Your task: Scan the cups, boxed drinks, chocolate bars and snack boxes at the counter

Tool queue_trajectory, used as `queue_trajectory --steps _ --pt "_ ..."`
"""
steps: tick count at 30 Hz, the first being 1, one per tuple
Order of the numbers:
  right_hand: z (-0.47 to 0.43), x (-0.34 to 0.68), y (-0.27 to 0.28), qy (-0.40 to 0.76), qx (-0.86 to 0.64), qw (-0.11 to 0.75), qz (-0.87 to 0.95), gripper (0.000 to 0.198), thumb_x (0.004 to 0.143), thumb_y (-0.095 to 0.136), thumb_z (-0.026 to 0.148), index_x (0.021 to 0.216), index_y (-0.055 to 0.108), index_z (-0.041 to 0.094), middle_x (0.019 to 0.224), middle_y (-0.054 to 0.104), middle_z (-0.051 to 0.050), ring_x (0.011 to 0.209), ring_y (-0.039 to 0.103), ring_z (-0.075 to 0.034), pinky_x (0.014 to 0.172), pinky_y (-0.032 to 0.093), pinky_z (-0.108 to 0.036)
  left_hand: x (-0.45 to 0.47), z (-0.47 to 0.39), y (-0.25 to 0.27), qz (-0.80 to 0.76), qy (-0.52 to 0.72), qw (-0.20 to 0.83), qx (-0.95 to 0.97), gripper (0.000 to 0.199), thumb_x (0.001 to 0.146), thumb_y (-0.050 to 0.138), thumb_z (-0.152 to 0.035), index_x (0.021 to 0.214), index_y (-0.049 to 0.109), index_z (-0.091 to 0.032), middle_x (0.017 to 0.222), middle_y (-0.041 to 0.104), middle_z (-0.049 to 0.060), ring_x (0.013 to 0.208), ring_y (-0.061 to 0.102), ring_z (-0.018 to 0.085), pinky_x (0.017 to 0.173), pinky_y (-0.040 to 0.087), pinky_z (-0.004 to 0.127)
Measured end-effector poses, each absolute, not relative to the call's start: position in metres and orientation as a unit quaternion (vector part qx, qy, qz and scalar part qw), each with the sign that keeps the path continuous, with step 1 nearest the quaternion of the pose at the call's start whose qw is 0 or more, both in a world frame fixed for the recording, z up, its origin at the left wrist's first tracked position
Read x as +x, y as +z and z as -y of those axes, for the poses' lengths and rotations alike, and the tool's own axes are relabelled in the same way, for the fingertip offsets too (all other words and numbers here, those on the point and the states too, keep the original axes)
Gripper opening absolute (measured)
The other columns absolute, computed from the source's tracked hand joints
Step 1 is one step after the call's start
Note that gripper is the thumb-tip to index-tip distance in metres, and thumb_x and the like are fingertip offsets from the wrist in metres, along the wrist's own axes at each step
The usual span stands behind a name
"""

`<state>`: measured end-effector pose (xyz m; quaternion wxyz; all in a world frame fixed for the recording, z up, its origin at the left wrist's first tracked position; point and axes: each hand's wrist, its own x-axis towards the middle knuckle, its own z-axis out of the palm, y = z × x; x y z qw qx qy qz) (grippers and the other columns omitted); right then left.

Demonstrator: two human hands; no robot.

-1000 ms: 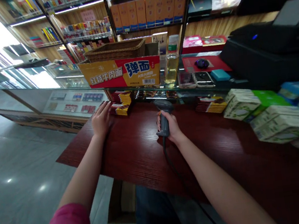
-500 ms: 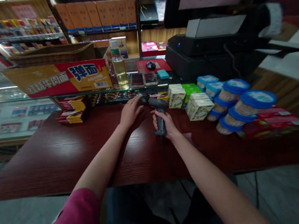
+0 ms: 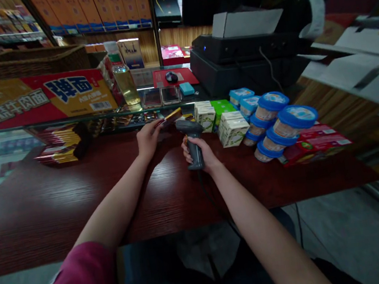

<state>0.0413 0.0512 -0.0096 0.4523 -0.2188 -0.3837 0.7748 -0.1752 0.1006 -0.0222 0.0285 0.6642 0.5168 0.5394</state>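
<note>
Shop counter (image 3: 78,198), dark wood. L hand (image 3: 147,141) pinches flat packet (image 3: 173,115) by its near L end, long axis slanting fwd to R; R hand (image 3: 206,153) wraps handheld scanner (image 3: 195,153), grip approx. upright, head just nearside of packet, contact unclear.

Glossy wood-grained counter (image 3: 169,189), plastic scanner (image 3: 196,152)

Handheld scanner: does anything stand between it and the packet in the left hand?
Nothing visible does. The left hand holds the packet near the head of the scanner in the right hand; the pale cartons stand off to the right.
</note>
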Motion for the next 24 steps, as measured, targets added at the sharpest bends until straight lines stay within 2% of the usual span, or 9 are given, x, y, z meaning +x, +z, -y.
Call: queue_trajectory --steps 3,9,15,20,24 --pt "-0.042 0.040 -0.007 0.789 -0.212 0.415 0.400 0.034 0.073 0.075 0.047 0.087 0.057 0.021 0.065 0.057 0.006 0.041 0.045 -0.008 0.034 0.033 -0.020 -0.187 -0.076 -0.023 -0.549 0.583 0.087 0.593 0.034 0.097 0.064 -0.042 0.118 0.079 -0.021 0.120 0.079 0.006 0.112 0.074 0.024 0.103 0.056 0.035" --pt "-0.030 0.025 -0.012 0.801 -0.211 0.349 0.438 0.033 0.076 0.077 0.045 0.085 0.059 0.019 0.065 0.061 0.003 0.040 0.050 -0.010 0.032 0.037 -0.021 -0.214 -0.039 -0.027 -0.574 0.549 0.204 0.572 0.035 0.090 0.071 -0.047 0.109 0.083 -0.020 0.110 0.082 0.006 0.104 0.077 0.027 0.096 0.059 0.037" --pt "-0.028 0.019 -0.015 0.784 -0.247 0.342 0.455 0.032 0.075 0.079 0.044 0.082 0.062 0.018 0.062 0.060 0.002 0.040 0.050 -0.010 0.032 0.039 -0.021 -0.214 -0.038 -0.031 -0.602 0.559 0.210 0.530 0.026 0.090 0.069 -0.035 0.106 0.083 -0.020 0.109 0.082 0.004 0.107 0.076 0.028 0.097 0.058 0.040" --pt "-0.027 0.022 -0.013 0.780 -0.252 0.356 0.448 0.039 0.072 0.082 0.050 0.082 0.062 0.019 0.063 0.060 0.003 0.041 0.052 -0.010 0.032 0.040 -0.020 -0.215 -0.041 -0.033 -0.574 0.565 0.231 0.546 0.031 0.088 0.073 -0.043 0.108 0.083 -0.020 0.107 0.082 0.007 0.103 0.077 0.029 0.094 0.059 0.040" --pt "-0.025 0.024 -0.010 0.781 -0.254 0.351 0.450 0.040 0.072 0.082 0.050 0.085 0.062 0.018 0.065 0.060 0.002 0.041 0.051 -0.010 0.033 0.040 -0.020 -0.224 -0.040 -0.031 -0.565 0.566 0.208 0.564 0.029 0.091 0.071 -0.040 0.109 0.082 -0.020 0.110 0.082 0.008 0.104 0.076 0.027 0.094 0.059 0.038"
